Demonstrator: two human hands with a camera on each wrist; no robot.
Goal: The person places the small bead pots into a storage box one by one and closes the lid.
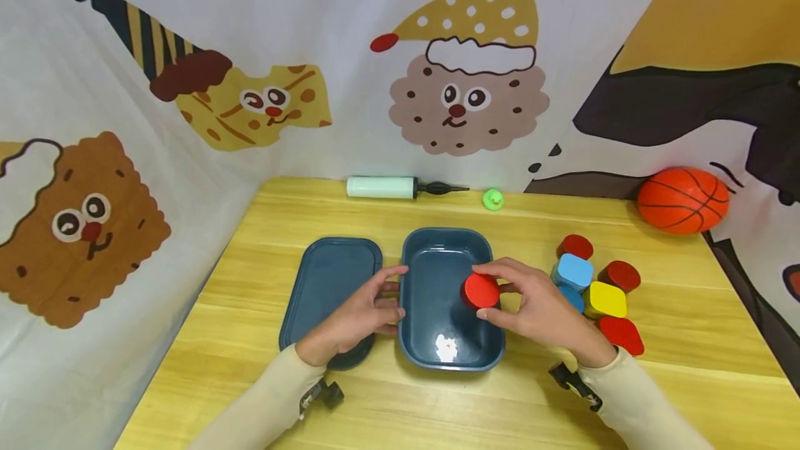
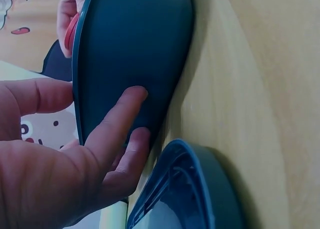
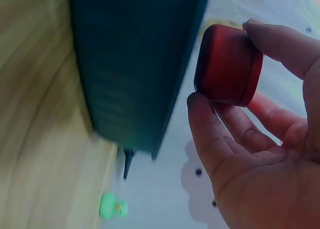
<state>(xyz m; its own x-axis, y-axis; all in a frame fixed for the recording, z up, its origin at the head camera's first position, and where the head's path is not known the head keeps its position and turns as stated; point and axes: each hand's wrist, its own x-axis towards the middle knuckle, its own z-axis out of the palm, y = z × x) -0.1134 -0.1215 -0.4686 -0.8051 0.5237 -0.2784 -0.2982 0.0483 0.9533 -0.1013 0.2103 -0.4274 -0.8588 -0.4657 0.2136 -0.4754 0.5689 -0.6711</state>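
A dark blue rectangular container (image 1: pixel 437 342) stands on the wooden table. Over its right side, my right hand (image 1: pixel 531 301) holds a small red round tin (image 1: pixel 481 291) between thumb and fingers. The right wrist view shows the tin (image 3: pixel 227 64) raised above the rim of the container (image 3: pixel 140 64). My left hand (image 1: pixel 362 311) is at the container's left side, fingers fairly straight. In the left wrist view its fingertips (image 2: pixel 136 93) touch the outer wall and the thumb meets the rim. Partly beneath the left hand lies a matching dark blue lid (image 1: pixel 334 276).
Right of the container sits a group of several small tins, among them a light blue tin (image 1: pixel 573 271), a yellow tin (image 1: pixel 605 299) and a red tin (image 1: pixel 621 335). Along the back are a pale green pump (image 1: pixel 381 187), a green duck (image 1: pixel 493 199) and an orange basketball (image 1: pixel 683 200).
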